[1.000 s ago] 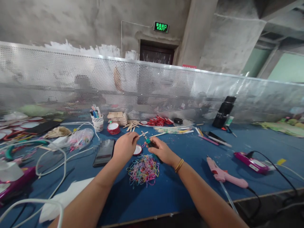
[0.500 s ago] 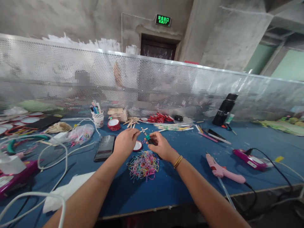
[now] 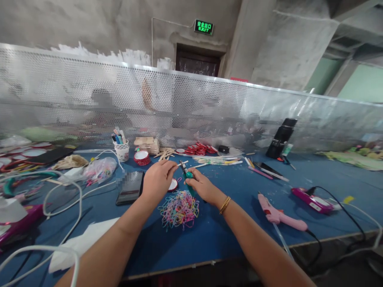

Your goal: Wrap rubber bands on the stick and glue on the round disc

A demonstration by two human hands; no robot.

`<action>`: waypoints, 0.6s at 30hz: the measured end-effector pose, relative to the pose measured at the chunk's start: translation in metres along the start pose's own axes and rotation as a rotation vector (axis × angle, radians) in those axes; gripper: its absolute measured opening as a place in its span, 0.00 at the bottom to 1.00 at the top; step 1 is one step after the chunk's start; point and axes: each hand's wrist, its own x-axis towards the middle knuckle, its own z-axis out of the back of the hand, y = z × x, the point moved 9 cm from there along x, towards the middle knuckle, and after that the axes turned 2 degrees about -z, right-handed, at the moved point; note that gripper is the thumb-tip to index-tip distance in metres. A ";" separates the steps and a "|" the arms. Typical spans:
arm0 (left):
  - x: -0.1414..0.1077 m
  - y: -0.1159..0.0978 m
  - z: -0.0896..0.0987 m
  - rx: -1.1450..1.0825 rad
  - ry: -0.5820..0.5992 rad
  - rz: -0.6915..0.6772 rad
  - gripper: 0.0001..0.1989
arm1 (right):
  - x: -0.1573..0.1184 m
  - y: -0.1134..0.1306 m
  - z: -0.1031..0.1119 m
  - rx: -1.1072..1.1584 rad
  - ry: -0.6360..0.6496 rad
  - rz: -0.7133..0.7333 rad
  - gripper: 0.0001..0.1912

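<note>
Between the fingers of my left hand (image 3: 159, 175) is a thin pale stick (image 3: 184, 162), its free end pointing right. My right hand (image 3: 202, 184) is closed round green-handled pliers (image 3: 189, 175), whose metal jaws meet the stick just beyond my left fingertips. Below both hands lies a loose pile of colourful rubber bands or clips (image 3: 179, 209). A small white disc with a red rim (image 3: 172, 184) sits between the hands, partly covered by my left hand.
A phone (image 3: 131, 187) lies left of my left hand. Farther right rests a pink glue gun (image 3: 281, 215), with a purple power strip (image 3: 312, 200) beyond. A pen cup (image 3: 121, 150), stacked red-rimmed discs (image 3: 141, 157) and wooden sticks (image 3: 164, 153) stand behind. White cables (image 3: 80, 199) loop at left.
The pliers have turned more upright and their jaws now meet the stick, where before they were tilted just beside it. The view has shifted slightly.
</note>
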 end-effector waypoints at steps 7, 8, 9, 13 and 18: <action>0.000 0.000 0.003 -0.010 -0.018 -0.024 0.15 | 0.002 0.000 0.001 -0.051 -0.017 0.006 0.05; 0.000 -0.001 0.003 -0.002 -0.017 -0.021 0.15 | 0.002 -0.001 0.001 -0.054 -0.016 -0.002 0.05; -0.001 -0.003 0.004 0.004 -0.020 -0.015 0.15 | 0.002 -0.001 0.002 -0.058 -0.022 -0.008 0.05; -0.003 -0.008 0.008 0.013 -0.050 0.029 0.13 | 0.001 0.001 0.002 -0.082 -0.055 0.024 0.07; -0.004 -0.011 0.013 0.069 -0.064 0.041 0.11 | -0.002 0.009 0.001 -0.151 -0.112 0.077 0.06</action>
